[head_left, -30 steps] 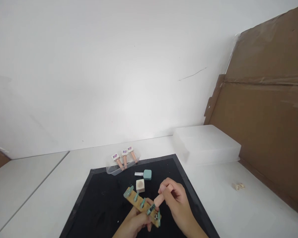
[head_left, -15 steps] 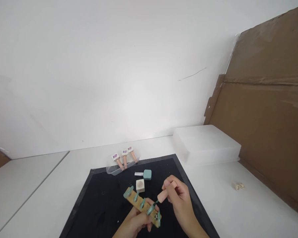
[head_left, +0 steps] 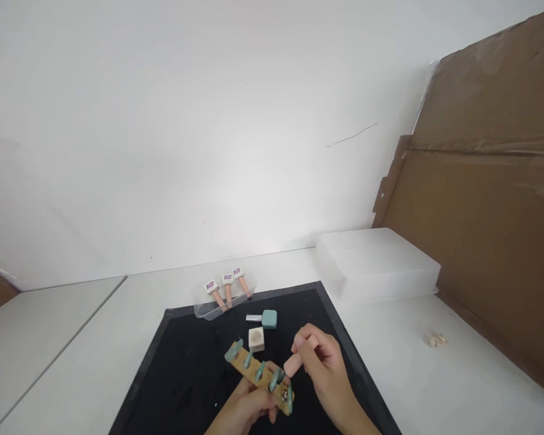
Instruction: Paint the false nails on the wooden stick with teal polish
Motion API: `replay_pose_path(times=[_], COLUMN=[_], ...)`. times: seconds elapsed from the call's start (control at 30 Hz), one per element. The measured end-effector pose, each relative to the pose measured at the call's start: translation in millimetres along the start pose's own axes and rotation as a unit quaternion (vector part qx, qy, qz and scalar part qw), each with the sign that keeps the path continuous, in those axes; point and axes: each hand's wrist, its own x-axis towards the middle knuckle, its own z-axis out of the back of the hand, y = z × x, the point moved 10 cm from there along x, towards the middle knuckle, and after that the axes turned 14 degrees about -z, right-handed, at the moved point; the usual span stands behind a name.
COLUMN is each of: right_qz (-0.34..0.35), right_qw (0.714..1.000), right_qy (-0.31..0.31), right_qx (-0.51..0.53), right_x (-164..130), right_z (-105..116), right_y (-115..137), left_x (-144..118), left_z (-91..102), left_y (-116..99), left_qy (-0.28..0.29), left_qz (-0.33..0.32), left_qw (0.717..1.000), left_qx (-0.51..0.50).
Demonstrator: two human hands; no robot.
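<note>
My left hand (head_left: 248, 406) grips a yellowish nail display stand (head_left: 265, 379) that carries several green false nails, tilted down to the right. Between the fingers of my right hand (head_left: 324, 368) is a nail polish brush (head_left: 294, 364) with a pink handle. Its dark bristle end meets the green false nail (head_left: 275, 379) second from the right end. Just beyond the stand sits a small whitish square bottle (head_left: 256, 339). Behind that lies a green polish bottle (head_left: 269, 319) with a pale cap, on its side.
A clear tray (head_left: 211, 312) holds three polish bottles with pink caps at the back of the black mat (head_left: 176, 362). A translucent plastic box (head_left: 381, 263) stands at the right, by a cardboard panel (head_left: 480, 199). Small cream pieces (head_left: 435, 340) lie on the white table.
My right hand has shifted slightly left and down with the brush, whose tip now sits nearer the upper end of the same green nail. My left hand and the stand have barely moved.
</note>
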Motion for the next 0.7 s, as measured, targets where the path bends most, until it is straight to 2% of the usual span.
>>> replay_pose_path(times=[0.2, 0.37, 0.7], right_qz=[-0.015, -0.025, -0.016], right_qw=[0.999, 0.999, 0.999], right_qy=[-0.023, 0.003, 0.036], right_qx=[0.017, 0.027, 0.011], right_x=[2, 2, 0], right_z=[4, 0, -6], right_y=[-4, -6, -3], left_x=[-1, -1, 2], left_z=[0.4, 3.7, 0.7], left_y=[0, 1, 1], left_qy=[0.002, -0.021, 0.008], left_qz=[0.007, 0.006, -0.001], left_qw=[1.0, 1.0, 1.0], left_qx=[0.001, -0.008, -0.001])
